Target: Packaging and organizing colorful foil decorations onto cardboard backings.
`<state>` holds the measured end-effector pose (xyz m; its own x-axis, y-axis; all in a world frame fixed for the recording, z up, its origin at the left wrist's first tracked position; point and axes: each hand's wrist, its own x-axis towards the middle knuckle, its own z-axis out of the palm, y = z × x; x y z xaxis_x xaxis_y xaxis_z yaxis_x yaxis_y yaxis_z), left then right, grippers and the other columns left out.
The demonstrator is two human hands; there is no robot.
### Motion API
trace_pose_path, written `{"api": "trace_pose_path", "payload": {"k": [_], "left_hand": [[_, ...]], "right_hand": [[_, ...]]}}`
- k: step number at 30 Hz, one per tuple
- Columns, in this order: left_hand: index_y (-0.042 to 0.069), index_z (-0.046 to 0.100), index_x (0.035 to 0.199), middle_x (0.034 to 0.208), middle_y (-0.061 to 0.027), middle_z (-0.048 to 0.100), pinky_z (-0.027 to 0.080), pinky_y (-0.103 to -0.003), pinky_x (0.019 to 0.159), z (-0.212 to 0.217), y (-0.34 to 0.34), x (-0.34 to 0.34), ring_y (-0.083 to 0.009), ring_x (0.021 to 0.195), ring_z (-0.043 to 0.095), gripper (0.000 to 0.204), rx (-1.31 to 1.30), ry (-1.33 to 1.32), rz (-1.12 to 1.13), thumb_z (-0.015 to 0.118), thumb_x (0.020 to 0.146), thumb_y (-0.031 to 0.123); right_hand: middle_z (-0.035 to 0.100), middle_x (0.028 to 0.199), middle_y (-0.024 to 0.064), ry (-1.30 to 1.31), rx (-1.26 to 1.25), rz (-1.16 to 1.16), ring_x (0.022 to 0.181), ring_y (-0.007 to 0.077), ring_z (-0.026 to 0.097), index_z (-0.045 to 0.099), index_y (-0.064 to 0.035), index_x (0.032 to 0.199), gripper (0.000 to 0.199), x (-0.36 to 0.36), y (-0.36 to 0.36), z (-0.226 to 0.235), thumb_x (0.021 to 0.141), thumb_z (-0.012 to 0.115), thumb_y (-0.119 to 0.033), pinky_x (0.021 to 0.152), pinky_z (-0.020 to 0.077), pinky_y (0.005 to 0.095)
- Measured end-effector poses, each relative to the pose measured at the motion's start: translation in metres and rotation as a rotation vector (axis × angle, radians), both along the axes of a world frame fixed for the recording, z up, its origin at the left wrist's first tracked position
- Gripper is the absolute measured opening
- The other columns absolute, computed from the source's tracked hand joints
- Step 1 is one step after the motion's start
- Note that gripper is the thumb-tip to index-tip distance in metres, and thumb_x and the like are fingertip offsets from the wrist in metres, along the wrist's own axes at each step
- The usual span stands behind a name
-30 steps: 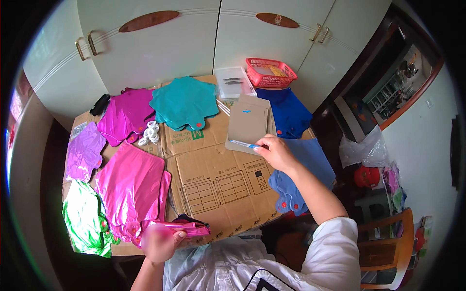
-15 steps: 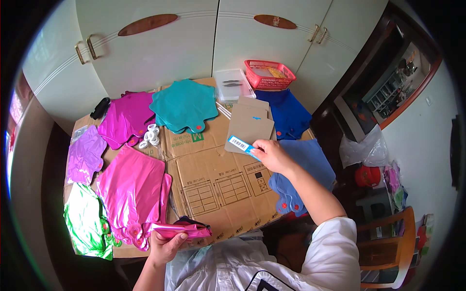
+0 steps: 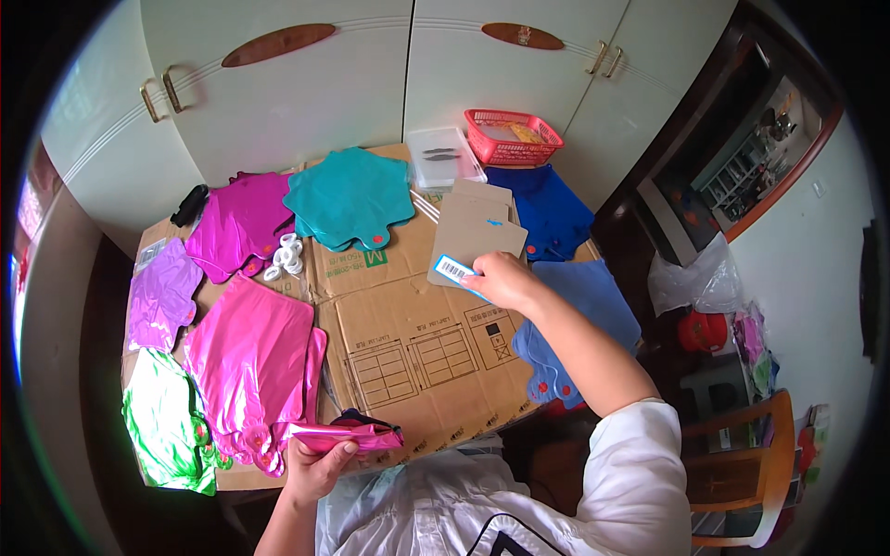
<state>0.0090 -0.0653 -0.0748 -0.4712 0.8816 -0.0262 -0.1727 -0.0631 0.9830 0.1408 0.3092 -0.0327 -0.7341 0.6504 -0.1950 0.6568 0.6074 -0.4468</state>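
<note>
My left hand is closed round a folded bundle of shiny pink foil with a dark piece at its top, at the table's near edge. Beside it lies a stack of pink foil sheets that look like flat balloons, their tabs marked with red dots. My right hand pinches the blue edge of a card with a barcode label. This card lies over a stack of grey-brown cards; the right fingertips are partly hidden. Under my right forearm are light blue flat balloons.
Cardboard covers the table. Teal, magenta, lilac, green and dark blue balloon stacks ring it. White rolls, a clear box and a red basket stand there. A wooden chair is at right.
My right hand has shifted slightly left and up along the barcode card, its fingers now covering part of the label. My left hand keeps its hold on the pink bundle.
</note>
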Motion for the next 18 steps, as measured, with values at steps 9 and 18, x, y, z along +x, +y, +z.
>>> {"api": "trace_pose_path", "payload": {"k": [9,18], "left_hand": [[-0.002,0.073,0.092,0.084,-0.007,0.072,0.052,-0.029,0.064,-0.008,-0.019,0.01,-0.0141,0.071,0.066,0.008,-0.02,-0.036,-0.052,0.072,0.088,0.004],[0.006,0.072,0.101,0.08,-0.0057,0.066,0.047,-0.044,0.088,0.026,-0.01,0.032,-0.0218,0.078,0.066,0.032,0.223,0.845,-0.372,0.076,0.071,0.015]], "right_hand": [[0.06,0.074,0.0083,0.236,-0.185,0.241,0.065,0.0178,0.058,0.068,0.0015,0.091,0.021,0.029,-0.055,0.025,0.09,0.067,-0.019,0.06,0.0444,0.0339],[0.068,0.085,0.0134,0.246,-0.418,0.498,0.078,0.0285,0.066,0.07,-0.001,0.098,0.019,0.054,-0.142,-0.011,0.086,0.067,-0.016,0.071,0.0509,0.0372]]}}
